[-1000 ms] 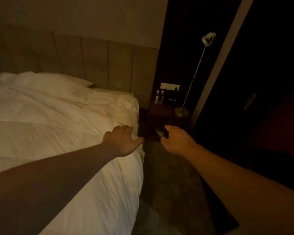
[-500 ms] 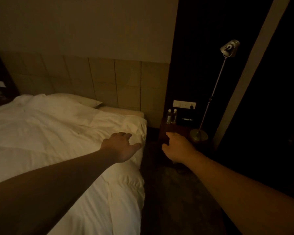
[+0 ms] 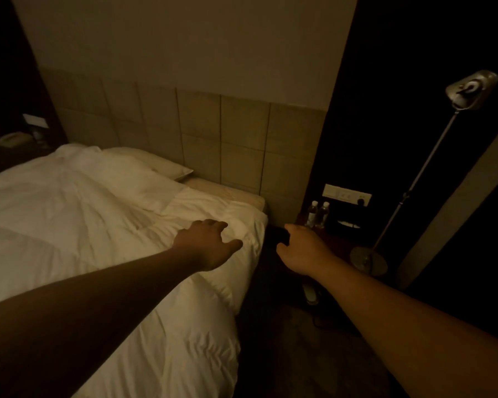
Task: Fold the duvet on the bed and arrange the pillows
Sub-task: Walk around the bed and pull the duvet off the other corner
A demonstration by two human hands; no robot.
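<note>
The room was dim. The left hand reached over the near top corner of the white duvet, palm down, its fingers spread loosely and curled a little at the tips, the thumb stretched out to the right. Whether the fingertips pressed the cloth or hung just above it could not be told; nothing was gripped. The right hand was out past the edge of the bed, over the dark gap beside the mattress, fingers bent downward and loosely parted, empty, touching nothing that showed.

The duvet lay unfolded and rumpled across the bed, draping over the near side. One white pillow lay at the head against the tiled headboard, partly under the duvet's upper edge; a strip of bare mattress showed beside it.

Beyond the right hand stood a bedside table with two small bottles, and just to its right the round base of a floor lamp.
</note>
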